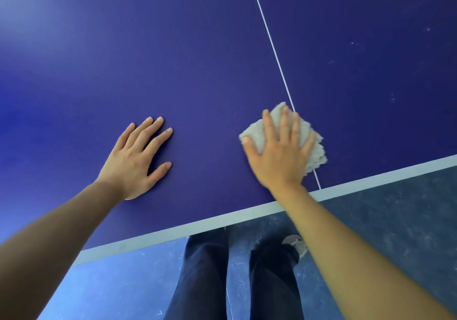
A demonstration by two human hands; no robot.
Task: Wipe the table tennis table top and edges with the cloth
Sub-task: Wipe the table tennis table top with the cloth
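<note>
The blue table tennis table (pixel 197 59) fills most of the view, with a white border stripe (pixel 222 220) along its near edge and a thin white centre line (pixel 272 45) running away from me. My right hand (pixel 282 153) presses flat, fingers straight and spread, on a crumpled off-white cloth (pixel 315 151) that lies over the centre line close to the near edge. My left hand (pixel 138 156) rests flat on the bare table top to the left, fingers straight, holding nothing.
Small pale specks (pixel 393 97) dot the table surface right of the centre line. Below the table edge I see the speckled blue-grey floor (pixel 395 220), my dark trouser legs (pixel 207 270) and one light shoe (pixel 296 244).
</note>
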